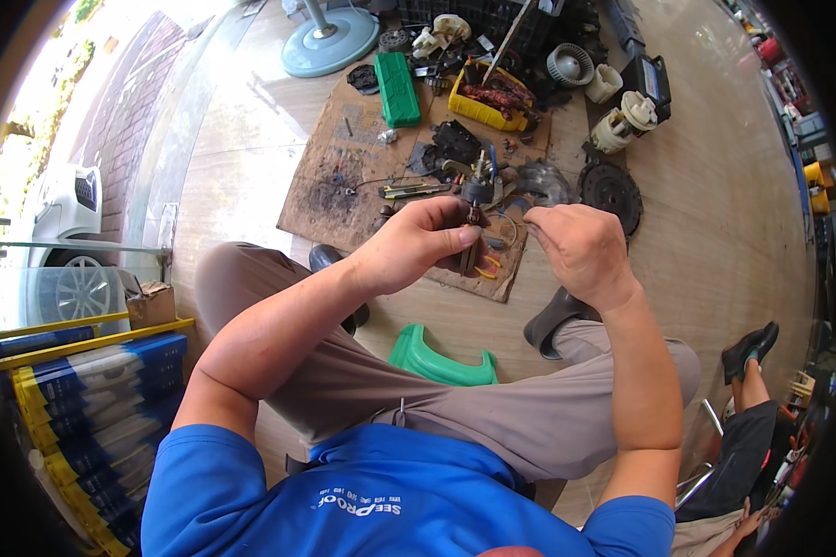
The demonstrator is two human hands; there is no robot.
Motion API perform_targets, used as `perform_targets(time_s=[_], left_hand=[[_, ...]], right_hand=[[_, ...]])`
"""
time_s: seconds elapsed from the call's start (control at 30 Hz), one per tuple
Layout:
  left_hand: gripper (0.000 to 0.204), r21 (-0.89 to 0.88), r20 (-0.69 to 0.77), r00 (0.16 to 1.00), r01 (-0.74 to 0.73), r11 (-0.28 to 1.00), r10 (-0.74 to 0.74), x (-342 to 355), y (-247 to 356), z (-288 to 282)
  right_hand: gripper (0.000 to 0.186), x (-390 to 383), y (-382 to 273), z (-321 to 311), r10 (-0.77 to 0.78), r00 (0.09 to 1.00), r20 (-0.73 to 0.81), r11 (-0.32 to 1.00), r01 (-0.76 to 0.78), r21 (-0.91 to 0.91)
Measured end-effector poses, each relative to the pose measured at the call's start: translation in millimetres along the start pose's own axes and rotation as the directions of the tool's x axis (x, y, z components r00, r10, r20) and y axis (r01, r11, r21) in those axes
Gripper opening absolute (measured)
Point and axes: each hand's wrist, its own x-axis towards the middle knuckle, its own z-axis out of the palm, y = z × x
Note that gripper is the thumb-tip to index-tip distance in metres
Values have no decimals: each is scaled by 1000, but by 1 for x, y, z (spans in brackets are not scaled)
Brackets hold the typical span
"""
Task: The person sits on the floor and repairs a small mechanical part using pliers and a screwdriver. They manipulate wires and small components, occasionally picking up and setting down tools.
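Note:
My left hand holds an upright metal part with a threaded shaft and a dark round collar on top, over a stained cardboard sheet. My right hand is closed in a pinch just right of it; whatever is between its fingertips is too small to make out. Around the part lie dark plastic pieces, a yellow-and-black cutter, crumpled dark plastic and yellow-handled pliers.
Behind are a green case, a yellow bin, white pump units and a stand base. A black disc lies right. My legs flank a green stool. Stacked boxes stand left; another person's leg is right.

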Motion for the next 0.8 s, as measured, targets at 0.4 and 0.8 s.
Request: perform_targets(time_s=[0.4, 0.8], left_hand=[[26, 655, -163, 974, 227, 721, -158, -1, 17, 5], [34, 619, -493, 814, 78, 782, 308, 2, 13, -17]], right_hand=[[11, -3, 6, -5, -56, 990, 131, 993, 68, -92], [4, -15, 31, -7, 132, 984, 116, 970, -105, -219]])
